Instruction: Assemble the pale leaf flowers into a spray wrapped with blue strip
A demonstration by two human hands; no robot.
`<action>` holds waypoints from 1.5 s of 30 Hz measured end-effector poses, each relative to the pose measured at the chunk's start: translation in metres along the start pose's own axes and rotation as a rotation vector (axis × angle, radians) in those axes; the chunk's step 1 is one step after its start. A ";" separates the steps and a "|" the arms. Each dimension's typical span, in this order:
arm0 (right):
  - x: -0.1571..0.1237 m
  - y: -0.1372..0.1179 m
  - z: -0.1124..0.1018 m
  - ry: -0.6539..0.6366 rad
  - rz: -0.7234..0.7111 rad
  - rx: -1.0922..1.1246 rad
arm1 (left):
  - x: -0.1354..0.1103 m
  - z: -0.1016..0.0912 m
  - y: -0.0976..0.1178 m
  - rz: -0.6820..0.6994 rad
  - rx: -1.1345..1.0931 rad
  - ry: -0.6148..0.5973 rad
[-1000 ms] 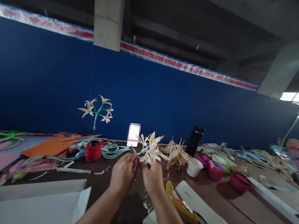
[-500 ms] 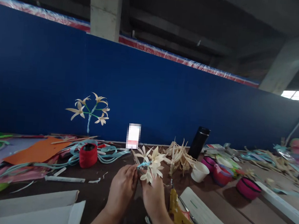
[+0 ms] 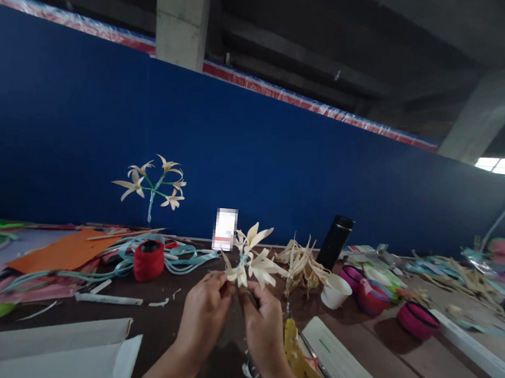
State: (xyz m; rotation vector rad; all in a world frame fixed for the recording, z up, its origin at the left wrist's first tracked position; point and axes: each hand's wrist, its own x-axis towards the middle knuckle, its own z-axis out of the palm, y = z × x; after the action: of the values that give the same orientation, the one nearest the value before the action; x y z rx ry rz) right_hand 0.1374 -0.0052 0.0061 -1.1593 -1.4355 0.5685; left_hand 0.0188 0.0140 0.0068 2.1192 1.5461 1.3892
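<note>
A bunch of cream artificial flowers [image 3: 264, 267] with light blue wrapping at its middle stands above my fingertips, over the dark table. My left hand [image 3: 205, 313] is closed, thumb and fingers pinched at the lower left of the bunch. Opposite it, my right hand [image 3: 263, 324] is closed too, its fingers at the base of the blooms. The stem between the hands is mostly hidden by fingers and petals. Dried tan husks [image 3: 301, 265] lie just to the right of the flowers. A yellow glue gun [image 3: 303, 368] rests beside my right forearm.
A finished-looking flower spray [image 3: 151, 190] stands against the blue partition [image 3: 272, 155]. Around lie a red tape roll [image 3: 149, 260], blue strips [image 3: 192, 260], an orange sheet [image 3: 59, 249], a white cup [image 3: 336, 291], a black flask [image 3: 336, 242], a pink round container [image 3: 417, 319] and a white-edged box [image 3: 57, 342].
The flower bunch has turned, its blooms now pointing up and spread wider. My right hand has moved from behind the blooms to below them, and the hands are slightly farther apart.
</note>
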 end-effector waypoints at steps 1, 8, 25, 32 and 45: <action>-0.001 0.000 -0.002 0.004 -0.010 -0.007 | 0.001 -0.002 0.003 -0.016 -0.008 0.000; -0.004 -0.002 -0.008 0.024 -0.060 -0.049 | 0.004 -0.004 0.011 -0.101 -0.029 -0.024; -0.004 -0.003 -0.014 0.006 -0.047 -0.106 | 0.002 -0.002 0.006 -0.130 -0.180 -0.044; -0.006 -0.005 -0.016 0.028 -0.081 -0.106 | 0.004 -0.007 0.010 -0.239 -0.296 -0.086; -0.003 -0.009 -0.020 0.019 -0.062 -0.082 | 0.004 -0.011 0.016 -0.327 -0.341 -0.131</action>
State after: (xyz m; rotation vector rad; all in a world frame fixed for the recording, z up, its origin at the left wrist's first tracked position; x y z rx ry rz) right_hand 0.1527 -0.0171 0.0168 -1.1774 -1.4851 0.4580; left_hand 0.0207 0.0062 0.0249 1.6396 1.4089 1.2651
